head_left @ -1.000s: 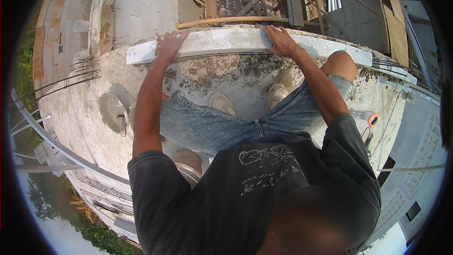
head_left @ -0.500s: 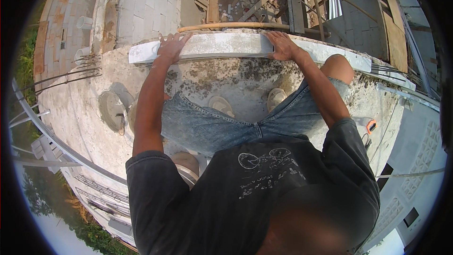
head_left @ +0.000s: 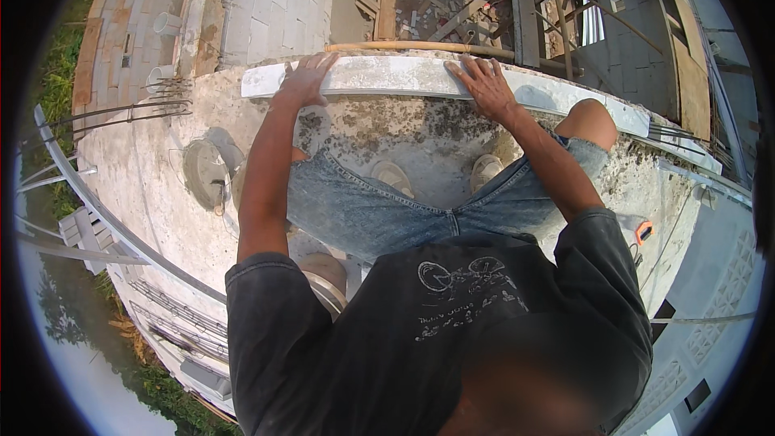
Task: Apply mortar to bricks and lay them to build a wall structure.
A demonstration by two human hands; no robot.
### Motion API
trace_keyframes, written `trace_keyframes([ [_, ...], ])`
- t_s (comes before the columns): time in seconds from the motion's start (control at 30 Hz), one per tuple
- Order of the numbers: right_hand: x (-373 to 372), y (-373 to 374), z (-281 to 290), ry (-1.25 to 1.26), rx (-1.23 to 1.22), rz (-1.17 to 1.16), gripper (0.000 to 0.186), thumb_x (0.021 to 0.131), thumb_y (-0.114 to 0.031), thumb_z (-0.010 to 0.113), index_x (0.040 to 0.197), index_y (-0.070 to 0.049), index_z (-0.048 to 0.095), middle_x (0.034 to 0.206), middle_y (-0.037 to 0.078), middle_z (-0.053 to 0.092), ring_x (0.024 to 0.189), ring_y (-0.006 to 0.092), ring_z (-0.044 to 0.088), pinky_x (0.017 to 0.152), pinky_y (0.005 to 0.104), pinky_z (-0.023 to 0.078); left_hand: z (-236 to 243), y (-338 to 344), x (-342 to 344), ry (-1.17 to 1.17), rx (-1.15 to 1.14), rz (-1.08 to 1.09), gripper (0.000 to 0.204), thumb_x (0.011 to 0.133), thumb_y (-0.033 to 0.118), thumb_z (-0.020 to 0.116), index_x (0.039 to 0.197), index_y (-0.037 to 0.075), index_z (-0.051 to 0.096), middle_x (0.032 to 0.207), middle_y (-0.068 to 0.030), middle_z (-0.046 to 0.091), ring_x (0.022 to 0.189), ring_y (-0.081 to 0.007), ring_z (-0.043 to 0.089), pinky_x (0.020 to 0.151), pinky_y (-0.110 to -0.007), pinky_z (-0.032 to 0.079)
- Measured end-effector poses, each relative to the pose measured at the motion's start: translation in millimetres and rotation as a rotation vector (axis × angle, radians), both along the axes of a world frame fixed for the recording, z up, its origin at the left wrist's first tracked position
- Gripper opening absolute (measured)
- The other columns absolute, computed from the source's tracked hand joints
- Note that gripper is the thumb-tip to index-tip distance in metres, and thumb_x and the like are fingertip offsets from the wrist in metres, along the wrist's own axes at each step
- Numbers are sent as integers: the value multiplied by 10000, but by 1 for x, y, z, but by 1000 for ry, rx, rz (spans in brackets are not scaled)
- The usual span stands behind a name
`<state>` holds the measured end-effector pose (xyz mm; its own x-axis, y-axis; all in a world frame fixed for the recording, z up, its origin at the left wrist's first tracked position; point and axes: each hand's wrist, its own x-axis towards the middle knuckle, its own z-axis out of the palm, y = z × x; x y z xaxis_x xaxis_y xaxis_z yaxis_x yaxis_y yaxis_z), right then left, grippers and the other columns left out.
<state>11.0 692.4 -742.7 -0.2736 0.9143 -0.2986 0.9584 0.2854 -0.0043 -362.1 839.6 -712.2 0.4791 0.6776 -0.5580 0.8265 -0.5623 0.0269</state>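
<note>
A row of pale grey wall blocks runs along the far edge of the concrete slab in front of me. My left hand rests on the row toward its left end, fingers stretched over the top. Farther right along the same row lies my right hand, its fingers spread and pointing away from me. Neither hand is closed round a block; both palms face down on the blocks. Between my arms, the near face of the blocks stands above a stained strip of slab.
Left of me stands a bucket with grey contents, near protruding rebar. An orange-and-black tool lies at right. Beyond the blocks are a bamboo pole, a drop to a rubble-strewn floor and timber props.
The view has shifted, so the scene sits slightly farther right. My right hand has turned and spread its fingers flatter on the block top. My left hand stays on the row.
</note>
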Motion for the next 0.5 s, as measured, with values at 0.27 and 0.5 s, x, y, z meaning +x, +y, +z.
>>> trace_keyframes([
  [0.27,-6,0,-7,137,149,27,748,803,15,528,1481,-200,298,1419,185,382,1277,387,405,1095,499,299,-7,-19,19,-2,94,-43,932,800,-10,649,1503,390,185,1538,-42,287,1372,-336,350,1113,-581,312],
  [0.5,-8,0,-13,213,222,89,707,830,8,476,1488,-172,289,1396,222,394,1275,424,390,1091,499,310,-16,-24,14,-72,249,-36,735,924,26,457,1481,445,224,1469,-109,367,1340,-354,391,1095,-541,352],
])
